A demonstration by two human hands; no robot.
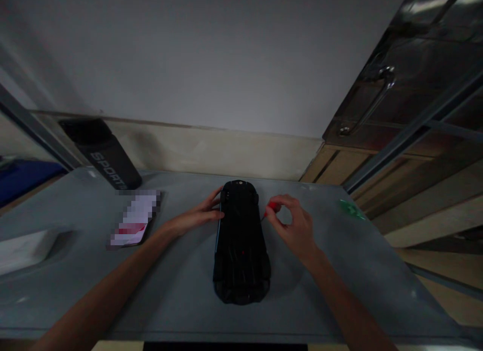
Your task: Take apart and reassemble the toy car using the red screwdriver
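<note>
A black toy car [241, 240] lies upside down on the grey table, its dark underside facing up and its wheels showing at the corners. My left hand [204, 212] holds it by the left side, the thumb along the edge and the other fingers partly hidden behind it. To the right of the car, my right hand [292, 222] pinches a small screwdriver by its red handle [272, 207]. The thin shaft slants down to the car's right edge; whether the tip touches it I cannot tell.
On the grey table [173, 290], a phone [136, 220] lies to the left, with a black bottle [107, 157] marked SPORT behind it. A white box [26, 250] is at far left. A green packet [351, 209] lies near the right edge. A wall and metal frame bound the table.
</note>
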